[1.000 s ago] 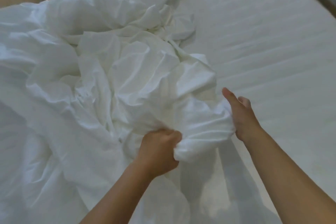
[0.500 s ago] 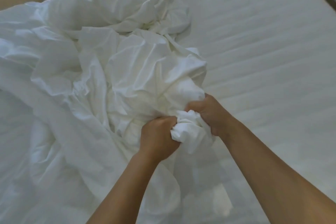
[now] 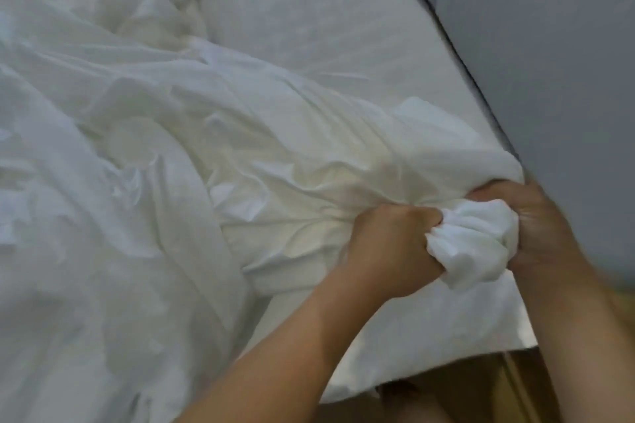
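Two bare hands met at the near right corner of a bed, both clenched on one white sheet (image 3: 171,165). The left hand (image 3: 391,251) was a tight fist, fingers curled under and knuckles up, gripping a gathered fold. The right hand (image 3: 539,230) sat just beside it, fingers wrapped over the same cloth from the far side. Between them bulged a wad of sheet (image 3: 474,237), squeezed round and touching both palms. The right hand was blurred, so I could not make out each finger.

From that wad the sheet ran long and slantwise, its main length stretching from the lower right toward the upper left. Taut creases fanned out from the fists and pointed the same way. Farther left, the cloth lay in loose, rumpled heaps that covered most of the bed and ran off the left edge of the view.

Under it lay a white mattress (image 3: 309,10), bare along the upper right and again at the near corner below the hands. A grey padded panel (image 3: 549,45) stood against the mattress's right edge, close behind the right hand. A strip of brown wooden surface (image 3: 464,398) showed below the mattress corner, between the two forearms. Both arms reached in from the bottom.
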